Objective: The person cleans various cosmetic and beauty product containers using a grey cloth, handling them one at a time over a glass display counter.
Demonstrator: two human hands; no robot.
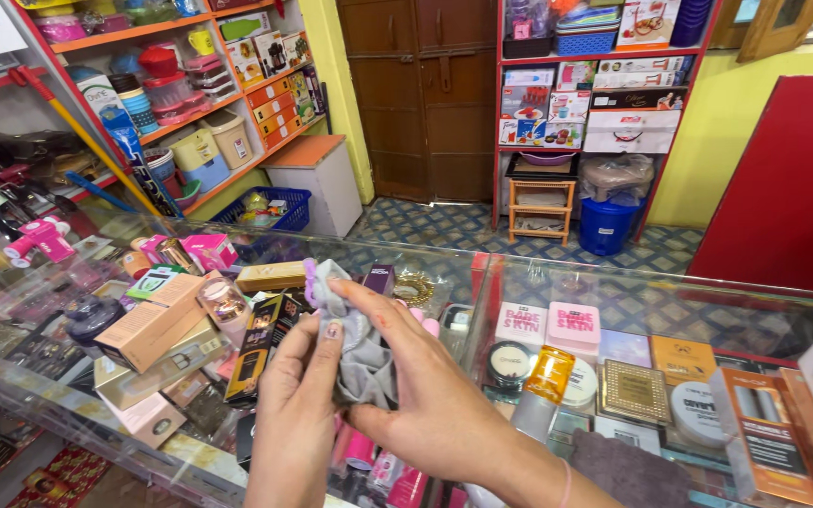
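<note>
- A crumpled grey cloth is held up between both hands, above the glass top of the shop desk.
- The cloth is pinched by the right hand, whose thumb and fingers are closed over its upper folds.
- The lower edge of the cloth is gripped by the left hand, with the thumb pressed against the fabric.
- A small lilac piece shows at the top of the cloth; what it is cannot be told.
- The cloth appears bunched rather than spread or folded flat, so the handling seems to be at an early or middle stage; no wiping contact with the glass is seen.
- Under the glass, cosmetic boxes, pink boxes and an orange bottle are displayed.
- Farther off, a blue bucket and stocked shelves are seen.
</note>
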